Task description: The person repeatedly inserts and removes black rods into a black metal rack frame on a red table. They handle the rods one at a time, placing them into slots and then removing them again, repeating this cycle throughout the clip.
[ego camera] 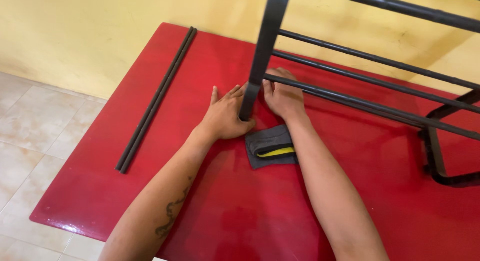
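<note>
Black metal rack frame [350, 86] stands tilted on the red counter [240, 211], and I have both hands at its near upright. My left hand [225, 116] wraps the foot of the post; my right hand [282, 97] grips the lowest rail. Just beside my wrists lies a grey pouch [267, 146]. Two loose rods [155, 98] lie well apart, left.

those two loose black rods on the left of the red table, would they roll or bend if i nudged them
The two black rods look round and thin, lying free on the glossy red table, so a sideways nudge would probably roll them. They look like straight metal, like the rack's bars, so likely stiff. Long and slender, they would likely tip if lifted by one end.
</note>
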